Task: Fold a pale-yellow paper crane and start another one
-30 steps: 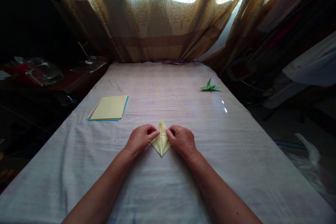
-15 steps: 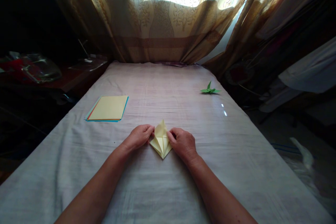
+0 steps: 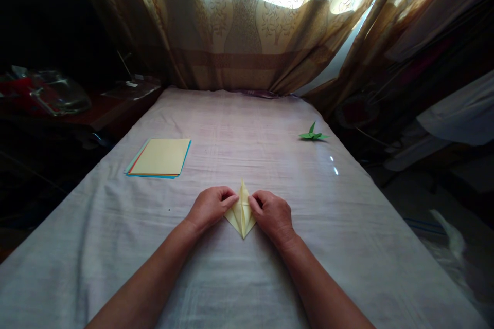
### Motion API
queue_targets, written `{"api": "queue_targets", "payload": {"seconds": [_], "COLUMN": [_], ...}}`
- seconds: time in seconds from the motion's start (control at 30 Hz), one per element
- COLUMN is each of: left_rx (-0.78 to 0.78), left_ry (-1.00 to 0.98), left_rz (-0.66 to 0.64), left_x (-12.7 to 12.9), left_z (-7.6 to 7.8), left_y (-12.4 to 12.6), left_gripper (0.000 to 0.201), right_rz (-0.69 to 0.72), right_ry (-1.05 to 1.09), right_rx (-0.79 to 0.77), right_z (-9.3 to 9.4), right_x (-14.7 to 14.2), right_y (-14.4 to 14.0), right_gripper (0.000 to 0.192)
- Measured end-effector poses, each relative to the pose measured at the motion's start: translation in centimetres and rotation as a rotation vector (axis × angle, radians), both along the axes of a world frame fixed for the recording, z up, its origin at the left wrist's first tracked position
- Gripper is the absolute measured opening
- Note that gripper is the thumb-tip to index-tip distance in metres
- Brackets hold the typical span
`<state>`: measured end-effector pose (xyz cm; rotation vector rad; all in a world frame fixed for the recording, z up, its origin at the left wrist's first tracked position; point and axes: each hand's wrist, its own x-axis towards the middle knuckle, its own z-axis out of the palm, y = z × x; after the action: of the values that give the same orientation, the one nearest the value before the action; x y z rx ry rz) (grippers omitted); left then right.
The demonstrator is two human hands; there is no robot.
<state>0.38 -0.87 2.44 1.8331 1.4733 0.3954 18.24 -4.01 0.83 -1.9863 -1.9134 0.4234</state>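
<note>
A pale yellow sheet of origami paper (image 3: 243, 221), folded into a narrow-topped diamond, lies on the cloth-covered surface with one point towards me. My left hand (image 3: 211, 206) pinches its left edge between thumb and fingers. On the opposite edge, my right hand (image 3: 271, 213) is closed with the thumb pressed on the paper. Both side corners are partly hidden by my fingers. A centre crease runs from the upper tip to the lower point.
To the left lies a stack of coloured square paper (image 3: 164, 157), yellow on top. A green folded paper crane (image 3: 313, 134) sits at the far right. Patterned curtains (image 3: 243, 31) hang behind the pale bedsheet (image 3: 247, 118). A dark side table (image 3: 111, 113) adjoins on the left.
My left hand has moved right, onto the paper's left edge. The raised upper flap has been drawn in and flattened, making the top narrower. The view has shifted slightly.
</note>
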Motion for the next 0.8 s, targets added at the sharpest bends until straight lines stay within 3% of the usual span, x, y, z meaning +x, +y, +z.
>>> {"api": "queue_targets", "payload": {"seconds": [0.17, 0.3, 0.53, 0.67, 0.8], "left_rx": [0.06, 0.305, 0.731, 0.752, 0.718], "left_ry": [0.067, 0.13, 0.101, 0.113, 0.133], "left_rz": [0.023, 0.062, -0.261, -0.396, -0.418], "left_x": [0.3, 0.6, 0.1, -0.3, -0.3], "left_z": [0.3, -0.4, -2.5, -3.3, -3.4], "left_y": [-0.6, -1.8, -4.3, -5.6, -5.9], "left_gripper": [0.018, 0.015, 0.027, 0.035, 0.037], "right_rz": [0.015, 0.015, 0.044, 0.085, 0.151], "right_ry": [0.063, 0.067, 0.057, 0.142, 0.312], "right_rx": [0.009, -0.013, -0.051, -0.101, -0.037], "right_z": [-0.1, 0.1, 0.6, 0.6, 0.0], "right_x": [0.2, 0.3, 0.4, 1.1, 1.9], "right_y": [0.1, 0.2, 0.5, 1.2, 3.3], "right_gripper": [0.02, 0.019, 0.02, 0.019, 0.03]}}
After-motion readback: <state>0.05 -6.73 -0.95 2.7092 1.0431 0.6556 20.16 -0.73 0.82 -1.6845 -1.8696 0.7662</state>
